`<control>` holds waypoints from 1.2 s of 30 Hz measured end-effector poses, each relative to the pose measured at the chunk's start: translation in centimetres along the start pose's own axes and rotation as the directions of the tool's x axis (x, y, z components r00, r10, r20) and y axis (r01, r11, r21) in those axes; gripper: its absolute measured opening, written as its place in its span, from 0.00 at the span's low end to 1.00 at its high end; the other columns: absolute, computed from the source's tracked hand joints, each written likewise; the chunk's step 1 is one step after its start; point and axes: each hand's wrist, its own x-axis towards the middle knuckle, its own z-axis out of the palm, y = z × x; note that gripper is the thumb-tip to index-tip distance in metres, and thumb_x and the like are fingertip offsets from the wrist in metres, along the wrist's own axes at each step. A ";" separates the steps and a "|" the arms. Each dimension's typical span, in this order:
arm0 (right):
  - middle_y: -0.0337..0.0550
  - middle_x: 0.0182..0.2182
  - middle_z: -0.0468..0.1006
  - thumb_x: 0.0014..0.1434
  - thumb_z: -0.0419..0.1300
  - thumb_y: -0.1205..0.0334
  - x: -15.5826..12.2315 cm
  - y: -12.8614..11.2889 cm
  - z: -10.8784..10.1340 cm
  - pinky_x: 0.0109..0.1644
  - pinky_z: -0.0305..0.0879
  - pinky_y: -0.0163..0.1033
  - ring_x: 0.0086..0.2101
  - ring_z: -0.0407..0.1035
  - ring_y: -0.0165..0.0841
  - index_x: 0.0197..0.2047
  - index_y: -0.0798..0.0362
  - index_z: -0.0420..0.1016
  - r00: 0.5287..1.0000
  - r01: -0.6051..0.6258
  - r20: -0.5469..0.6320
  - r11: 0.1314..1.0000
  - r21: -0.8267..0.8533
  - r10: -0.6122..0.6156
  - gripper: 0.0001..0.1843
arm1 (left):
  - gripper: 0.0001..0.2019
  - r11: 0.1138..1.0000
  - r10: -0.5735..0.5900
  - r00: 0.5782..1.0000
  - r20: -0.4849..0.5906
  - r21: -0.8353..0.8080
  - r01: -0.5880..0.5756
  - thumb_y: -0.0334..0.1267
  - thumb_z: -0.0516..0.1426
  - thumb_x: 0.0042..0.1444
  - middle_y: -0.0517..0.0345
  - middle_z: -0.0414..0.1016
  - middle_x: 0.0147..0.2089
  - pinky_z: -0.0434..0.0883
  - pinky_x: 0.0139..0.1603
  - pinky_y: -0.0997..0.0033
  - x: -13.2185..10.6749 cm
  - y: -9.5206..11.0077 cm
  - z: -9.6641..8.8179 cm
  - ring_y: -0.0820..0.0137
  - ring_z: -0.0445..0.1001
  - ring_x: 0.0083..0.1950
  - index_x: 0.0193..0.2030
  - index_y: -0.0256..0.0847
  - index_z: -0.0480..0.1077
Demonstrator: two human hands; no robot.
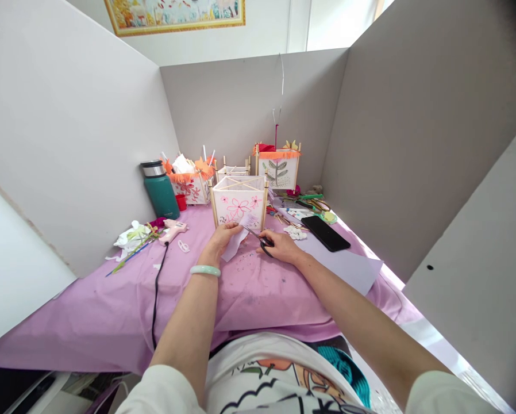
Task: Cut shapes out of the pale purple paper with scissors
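My left hand (pixel 220 240), with a pale green bangle on its wrist, pinches a small piece of white paper (pixel 237 238) over the purple cloth (pixel 111 305). My right hand (pixel 279 246) grips black-handled scissors (pixel 258 237), whose blades reach into the paper's edge. Just behind both hands stands a square paper lantern (pixel 239 202) with a wooden stick frame and a pink flower drawn on its front.
Behind stand an orange-fringed lantern (pixel 279 164), a bare frame (pixel 234 171) and another decorated lantern (pixel 191 183). A green flask (pixel 161 188) sits back left, a glue gun (pixel 172 230) with black cable left, a black phone (pixel 326 233) and white sheet (pixel 353 267) right. Grey partition walls enclose the desk.
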 end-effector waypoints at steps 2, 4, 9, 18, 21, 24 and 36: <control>0.38 0.33 0.80 0.55 0.70 0.52 0.0 0.0 -0.1 0.36 0.59 0.33 0.31 0.71 0.30 0.50 0.49 0.77 1.000 0.002 0.003 1.000 0.003 -0.002 0.21 | 0.08 1.000 0.006 1.000 -0.016 -0.016 -0.006 0.33 0.69 0.47 0.54 0.77 0.26 0.74 0.29 0.69 0.0 0.1 0.0 0.68 0.75 0.24 0.32 0.33 0.76; 0.38 0.33 0.80 0.55 0.70 0.53 0.0 -0.1 -0.1 0.36 0.59 0.33 0.31 0.71 0.30 0.50 0.50 0.77 1.000 0.005 0.004 1.000 0.006 -0.005 0.21 | 0.08 1.000 0.006 1.000 -0.021 -0.022 -0.007 0.32 0.69 0.47 0.55 0.76 0.26 0.74 0.29 0.69 -0.1 0.1 0.1 0.69 0.75 0.24 0.32 0.33 0.76; 0.38 0.32 0.80 0.55 0.70 0.53 -0.1 -0.1 0.0 0.36 0.58 0.33 0.31 0.70 0.30 0.50 0.50 0.77 1.000 0.008 0.001 1.000 0.009 -0.008 0.21 | 0.07 1.000 -0.005 1.000 -0.020 0.000 0.005 0.32 0.68 0.48 0.53 0.77 0.26 0.74 0.30 0.68 -0.1 0.1 0.0 0.68 0.76 0.26 0.32 0.33 0.76; 0.38 0.32 0.80 0.56 0.70 0.55 -0.1 0.1 0.0 0.36 0.58 0.33 0.30 0.70 0.30 0.50 0.51 0.77 1.000 0.022 -0.004 1.000 0.020 -0.022 0.20 | 0.10 1.000 -0.007 1.000 0.013 0.014 0.007 0.35 0.69 0.46 0.53 0.78 0.27 0.73 0.29 0.69 0.1 -0.2 -0.2 0.67 0.76 0.26 0.33 0.33 0.76; 0.38 0.31 0.80 0.56 0.70 0.56 0.0 0.1 0.1 0.35 0.57 0.32 0.29 0.70 0.30 0.50 0.51 0.77 1.000 0.012 0.004 1.000 0.025 -0.012 0.19 | 0.11 0.999 -0.010 1.000 0.017 0.031 0.009 0.36 0.69 0.46 0.53 0.78 0.27 0.73 0.30 0.69 0.2 -0.3 -0.3 0.67 0.76 0.26 0.33 0.34 0.76; 0.37 0.30 0.80 0.56 0.70 0.56 0.0 0.2 0.1 0.34 0.56 0.32 0.28 0.69 0.30 0.49 0.51 0.77 1.000 0.008 0.004 1.000 0.025 -0.008 0.18 | 0.11 0.999 -0.010 1.000 0.015 0.037 0.010 0.37 0.69 0.46 0.53 0.78 0.27 0.73 0.31 0.69 0.3 -0.3 -0.4 0.68 0.76 0.27 0.33 0.34 0.76; 0.37 0.31 0.80 0.55 0.70 0.54 0.0 0.1 0.2 0.35 0.57 0.33 0.29 0.70 0.30 0.50 0.49 0.78 1.000 0.005 -0.019 1.000 0.007 -0.005 0.20 | 0.11 0.998 -0.001 0.999 0.050 0.057 -0.002 0.37 0.70 0.46 0.51 0.78 0.28 0.72 0.31 0.70 0.2 -0.4 -0.3 0.68 0.75 0.26 0.32 0.33 0.77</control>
